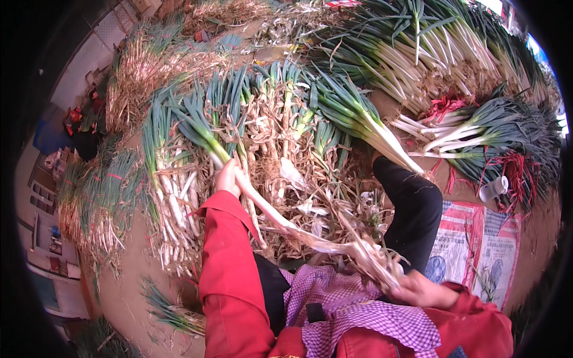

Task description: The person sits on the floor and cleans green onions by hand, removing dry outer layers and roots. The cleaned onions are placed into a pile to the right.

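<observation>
My left hand [228, 178] is closed around the pale stem of a leek-like green onion [268, 208], whose green leaves point up and left. At the lower right my right hand [418, 290] grips dry, brownish outer leaves [371, 262] that stretch from that stalk; motion blurs them a little. A heap of dry husks and roots [313, 215] lies between my legs. Unpeeled green onions [268, 121] stand beyond it. Several peeled ones with white stems [385, 134] rest across my leg on the right.
Green onion bundles [174, 219] lie on the left, and large piles [429, 49] fill the upper right. Red ties [515, 174] and a white spool [493, 189] lie on the right, near printed sacks [474, 250]. A person [83, 134] is at the far left.
</observation>
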`<move>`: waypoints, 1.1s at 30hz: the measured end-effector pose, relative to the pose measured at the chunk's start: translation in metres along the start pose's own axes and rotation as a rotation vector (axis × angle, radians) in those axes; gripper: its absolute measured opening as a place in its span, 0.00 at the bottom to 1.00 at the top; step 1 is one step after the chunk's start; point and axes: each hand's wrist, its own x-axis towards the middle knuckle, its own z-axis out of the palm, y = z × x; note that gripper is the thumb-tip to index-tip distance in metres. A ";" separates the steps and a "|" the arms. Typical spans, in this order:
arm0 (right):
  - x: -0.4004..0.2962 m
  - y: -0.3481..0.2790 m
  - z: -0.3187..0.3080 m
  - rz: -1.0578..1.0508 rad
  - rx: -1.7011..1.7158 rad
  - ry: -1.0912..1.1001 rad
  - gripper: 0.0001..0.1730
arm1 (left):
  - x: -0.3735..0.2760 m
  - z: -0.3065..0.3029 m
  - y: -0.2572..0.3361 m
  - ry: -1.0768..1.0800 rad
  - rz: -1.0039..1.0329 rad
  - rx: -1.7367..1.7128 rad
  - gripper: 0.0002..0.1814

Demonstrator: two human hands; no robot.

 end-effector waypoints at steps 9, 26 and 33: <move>0.198 -0.008 -0.032 -0.227 -0.712 0.476 0.22 | -0.027 -0.025 0.004 -0.232 -0.134 -0.259 0.08; 0.101 -0.034 0.000 -0.318 -0.516 0.011 0.17 | -0.021 -0.005 -0.008 0.061 0.021 0.037 0.16; 0.198 -0.037 -0.038 -0.086 -0.756 0.294 0.45 | -0.070 0.031 -0.055 -0.253 -0.090 -0.190 0.20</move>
